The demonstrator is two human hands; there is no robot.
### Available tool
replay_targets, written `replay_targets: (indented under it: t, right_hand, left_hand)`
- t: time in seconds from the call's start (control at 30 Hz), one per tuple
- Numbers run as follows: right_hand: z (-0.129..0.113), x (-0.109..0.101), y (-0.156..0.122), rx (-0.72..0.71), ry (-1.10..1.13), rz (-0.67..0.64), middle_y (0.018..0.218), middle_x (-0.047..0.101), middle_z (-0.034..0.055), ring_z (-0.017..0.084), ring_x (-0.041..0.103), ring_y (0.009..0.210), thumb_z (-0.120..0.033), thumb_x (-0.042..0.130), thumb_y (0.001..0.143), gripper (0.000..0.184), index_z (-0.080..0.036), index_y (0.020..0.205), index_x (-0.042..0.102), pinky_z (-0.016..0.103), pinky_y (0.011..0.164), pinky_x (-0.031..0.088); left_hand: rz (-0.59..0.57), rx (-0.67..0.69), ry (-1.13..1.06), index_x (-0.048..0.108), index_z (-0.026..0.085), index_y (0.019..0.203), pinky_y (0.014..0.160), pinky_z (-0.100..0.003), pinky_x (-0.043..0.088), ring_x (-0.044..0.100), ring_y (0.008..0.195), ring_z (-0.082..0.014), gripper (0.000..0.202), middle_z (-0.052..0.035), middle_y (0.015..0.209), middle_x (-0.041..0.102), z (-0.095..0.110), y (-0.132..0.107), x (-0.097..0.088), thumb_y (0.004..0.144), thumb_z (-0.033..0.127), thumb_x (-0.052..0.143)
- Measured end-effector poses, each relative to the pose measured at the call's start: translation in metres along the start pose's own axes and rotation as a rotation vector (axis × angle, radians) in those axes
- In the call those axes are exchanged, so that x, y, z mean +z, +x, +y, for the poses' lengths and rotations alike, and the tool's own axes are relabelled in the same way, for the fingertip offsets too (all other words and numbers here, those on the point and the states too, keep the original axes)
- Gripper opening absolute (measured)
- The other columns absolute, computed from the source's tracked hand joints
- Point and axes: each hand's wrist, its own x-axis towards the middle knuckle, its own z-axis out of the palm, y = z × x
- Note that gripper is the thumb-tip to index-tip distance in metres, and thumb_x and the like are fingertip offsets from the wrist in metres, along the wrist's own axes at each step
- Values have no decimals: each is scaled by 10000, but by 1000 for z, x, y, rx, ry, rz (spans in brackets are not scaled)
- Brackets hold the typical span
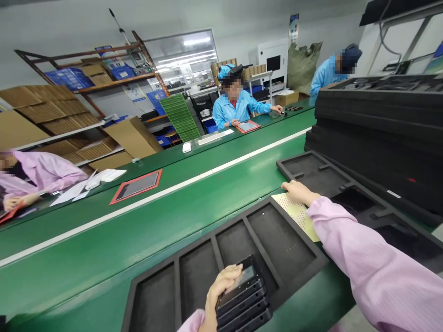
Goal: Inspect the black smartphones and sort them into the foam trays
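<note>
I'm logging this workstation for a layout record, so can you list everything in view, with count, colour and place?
foam tray: one, black, four compartments, near edge of the belt
second foam tray: one, black, right of it
stacked foam trays: several, black, far right
stack of devices: four or so, black, at tray's near edge
perforated sheet: one, pale yellow, between the trays
conveyor belt: one, green with a white line
red-framed mats: two, far side of the belt
cardboard boxes: many, brown, left shelves
co-workers: three, in blue or pink coats
left hand: grips the stack of devices
right hand: on the perforated sheet
</note>
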Motion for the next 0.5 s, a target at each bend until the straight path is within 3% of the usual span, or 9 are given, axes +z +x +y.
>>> replay_targets:
  t: [0.2, 0.33, 0.5]
  right_hand:
    - [-3, -11, 2, -91, -216, -168, 1038, 576, 64, 224, 522, 1026, -299, 582, 923, 167, -135, 942, 608, 450, 932, 406]
    - [3, -20, -3, -124, -252, -186, 1006, 584, 55, 214, 535, 1001, -288, 565, 934, 161, -133, 949, 605, 444, 936, 400]
    - [6, -18, 0, -111, -230, -173, 1011, 579, 57, 225, 535, 1002, -297, 574, 928, 198, -128, 1031, 586, 461, 938, 391]
  left_hand:
    - [57, 46, -33, 654, 289, 959, 884, -305, 501, 674, 911, -176, 179, -6, 940, 722, 5, -3, 11, 849, 404, 573]
    - [66, 33, -34, 659, 282, 948, 880, -319, 497, 675, 905, -190, 179, -16, 936, 721, 3, -3, 11, 838, 405, 590]
    - [52, -21, -22, 656, 320, 945, 883, -324, 497, 672, 902, -186, 182, 11, 938, 719, 5, -4, 8, 828, 441, 586]
